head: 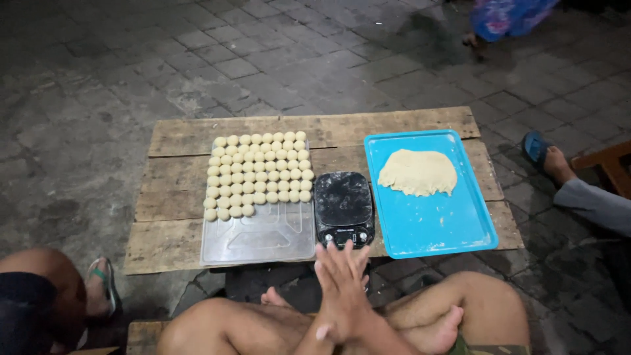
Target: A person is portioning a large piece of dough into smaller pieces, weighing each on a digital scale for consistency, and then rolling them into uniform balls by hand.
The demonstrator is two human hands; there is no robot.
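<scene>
Head view: left hand (pixel 348 279), right hand (pixel 334 289) pressed flat together, contents unseen, near scale (pixel 343 207) front edge.

Ahead of you a low table (pixel 394 125) of rough wooden planks stands on a dark paved floor (pixel 98 79). On it lie a clear tray (pixel 263 240) filled with rows of small pale dough balls (pixel 257 172) and, well apart to the right, a blue tray (pixel 447 227) carrying a flat slab of dough (pixel 418 172). Another person's foot in a blue sandal (pixel 536 148) rests on the floor right of the table, and a foot in a green sandal (pixel 105 283) sits at your lower left.
</scene>
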